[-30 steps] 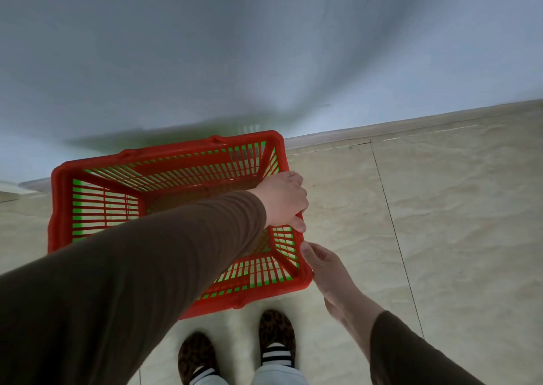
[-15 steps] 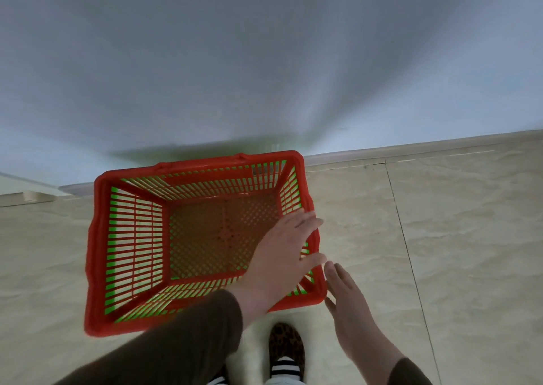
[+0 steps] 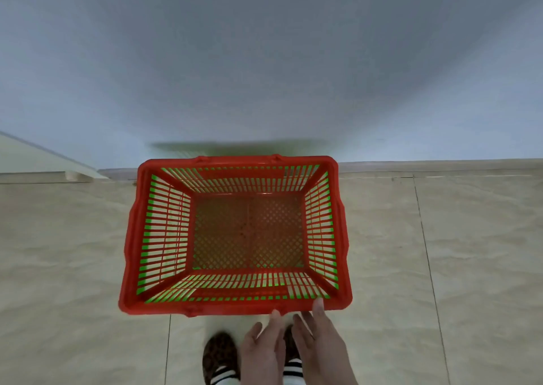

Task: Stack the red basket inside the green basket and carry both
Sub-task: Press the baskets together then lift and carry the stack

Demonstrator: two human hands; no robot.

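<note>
Head camera, looking down: the left hand (image 3: 263,352) and right hand (image 3: 321,346) reach side by side with fingers spread and nothing held; the right fingertips (image 3: 318,305) touch the near rim of the red basket (image 3: 235,304), the left just short of it; the red basket sits nested in the green basket (image 3: 152,208), green showing through its slats; both rest on the tiled floor (image 3: 440,267) against a pale wall (image 3: 264,61); leopard-print slippers (image 3: 219,355) stand below.
</note>
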